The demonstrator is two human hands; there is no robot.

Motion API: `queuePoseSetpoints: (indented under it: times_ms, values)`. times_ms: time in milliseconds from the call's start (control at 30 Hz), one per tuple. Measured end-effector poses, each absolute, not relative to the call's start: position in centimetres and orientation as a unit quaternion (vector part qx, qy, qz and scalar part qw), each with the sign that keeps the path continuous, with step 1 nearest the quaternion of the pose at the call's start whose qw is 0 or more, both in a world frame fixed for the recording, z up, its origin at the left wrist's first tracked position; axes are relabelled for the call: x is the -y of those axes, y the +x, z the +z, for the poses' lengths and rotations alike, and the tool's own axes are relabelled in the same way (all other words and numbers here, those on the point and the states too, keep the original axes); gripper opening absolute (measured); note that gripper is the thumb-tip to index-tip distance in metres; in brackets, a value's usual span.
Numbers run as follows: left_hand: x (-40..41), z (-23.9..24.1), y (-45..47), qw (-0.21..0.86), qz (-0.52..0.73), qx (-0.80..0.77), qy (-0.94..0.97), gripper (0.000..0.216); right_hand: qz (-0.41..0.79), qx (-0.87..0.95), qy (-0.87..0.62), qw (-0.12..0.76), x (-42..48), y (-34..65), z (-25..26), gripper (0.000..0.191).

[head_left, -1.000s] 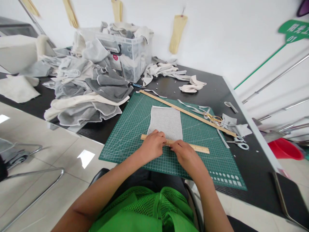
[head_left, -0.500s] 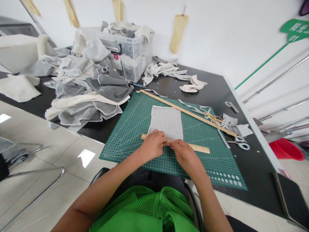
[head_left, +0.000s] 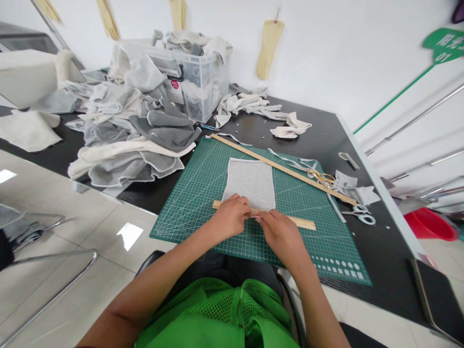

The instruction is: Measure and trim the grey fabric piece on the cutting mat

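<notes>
A rectangular piece of light grey cloth (head_left: 251, 181) lies flat on the green cutting mat (head_left: 188, 193). Across its near end runs a short wooden ruler (head_left: 302, 223), with both hands over its middle. My left hand (head_left: 234, 215) is closed, its fingertips pinching the cloth's near edge at the ruler. Close beside it, my right hand (head_left: 279, 232) pinches the same edge with thumb and finger. The bit of edge between the fingertips is mostly hidden. A long wooden ruler (head_left: 275, 165) slants across the mat beyond the cloth.
Gold-handled scissors (head_left: 321, 177) and white-handled scissors (head_left: 363, 214) lie at the right among scraps. Piled grey and cream cloths (head_left: 134, 140) stand left, before a clear plastic box (head_left: 203, 87). A phone (head_left: 438, 299) rests at the right table edge.
Both hands stay at nearly the same spot; the fingertips shift slightly at the cloth's near edge. The cloth and rulers keep their places.
</notes>
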State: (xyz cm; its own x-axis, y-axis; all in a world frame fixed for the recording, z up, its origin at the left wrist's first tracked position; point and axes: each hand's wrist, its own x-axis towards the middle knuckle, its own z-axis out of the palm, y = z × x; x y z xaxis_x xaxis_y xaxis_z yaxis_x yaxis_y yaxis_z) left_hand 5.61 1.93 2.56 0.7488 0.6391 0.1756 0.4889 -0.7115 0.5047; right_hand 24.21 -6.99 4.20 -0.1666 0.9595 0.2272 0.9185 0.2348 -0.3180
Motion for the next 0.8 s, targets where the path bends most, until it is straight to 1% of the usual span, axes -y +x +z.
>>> queuePoseSetpoints:
  times_ms: [100,133,200,267,433,567,667,800]
  values:
    - [-1.9,2.6,5.6,0.217,0.172,-0.309,0.910,0.019,0.119,0.713,-0.610,0.324,7.1,24.7,4.5,0.019]
    - [-1.9,2.6,5.6,0.217,0.173,-0.309,0.910,0.019,0.135,0.698,-0.605,0.358,7.0,24.8,4.4,0.017]
    - [-1.9,2.6,5.6,0.218,0.176,-0.307,0.910,0.020,0.161,0.677,-0.602,0.392,6.9,24.8,4.1,0.017]
    - [-1.9,2.6,5.6,0.220,0.179,-0.306,0.909,0.019,0.174,0.667,-0.603,0.401,6.7,24.8,3.7,0.017]
    - [-2.0,2.8,5.5,0.236,0.175,-0.304,0.906,0.020,0.133,0.657,-0.619,0.409,6.4,24.0,2.9,0.020]
    - [-2.2,2.6,5.5,0.239,0.173,-0.300,0.907,0.018,0.156,0.668,-0.604,0.406,6.4,23.2,2.3,0.013]
    - [-2.4,2.2,5.5,0.238,0.178,-0.294,0.909,0.017,0.174,0.691,-0.586,0.386,6.2,22.9,2.1,0.012]
    - [-2.5,2.2,5.5,0.242,0.176,-0.287,0.910,0.018,0.182,0.727,-0.558,0.356,6.2,23.4,2.6,0.017]
